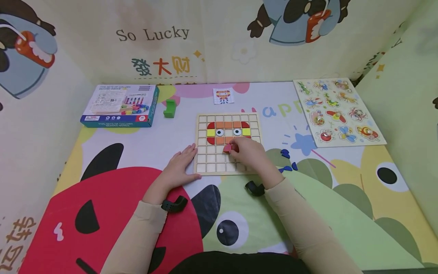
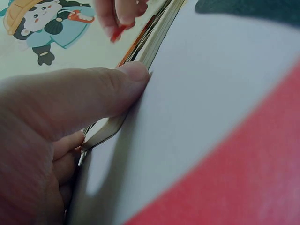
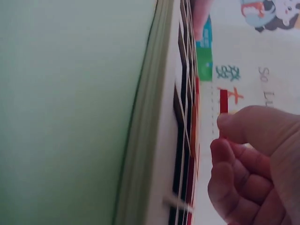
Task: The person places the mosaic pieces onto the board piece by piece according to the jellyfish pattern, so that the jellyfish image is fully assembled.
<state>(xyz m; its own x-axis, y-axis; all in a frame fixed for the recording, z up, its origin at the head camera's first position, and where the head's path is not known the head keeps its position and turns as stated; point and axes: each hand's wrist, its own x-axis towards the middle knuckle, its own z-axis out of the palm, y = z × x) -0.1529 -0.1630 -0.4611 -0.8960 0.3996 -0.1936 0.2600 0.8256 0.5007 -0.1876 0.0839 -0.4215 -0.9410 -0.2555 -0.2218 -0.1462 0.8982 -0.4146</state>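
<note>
My right hand [image 1: 249, 153] pinches a small red quarter-round tile [image 1: 227, 148] between thumb and fingers, just over the wooden grid board [image 1: 205, 166]. In the right wrist view the tile [image 3: 224, 101] appears edge-on, above the board's surface. My left hand [image 1: 178, 169] rests at the board's lower left corner, its fingers along the left side and the thumb [image 2: 133, 72] against the near edge. Orange, yellow and red tiles and two eye tiles [image 1: 219, 132] fill several cells in the board's upper half. The right hand hides some lower cells.
Several blue tiles [image 1: 294, 166] lie right of the board. A small pattern card [image 1: 224, 96] lies behind it, with a green block [image 1: 169, 109] and a boxed set [image 1: 119, 105] to the left. A picture puzzle board [image 1: 337, 114] lies at the far right.
</note>
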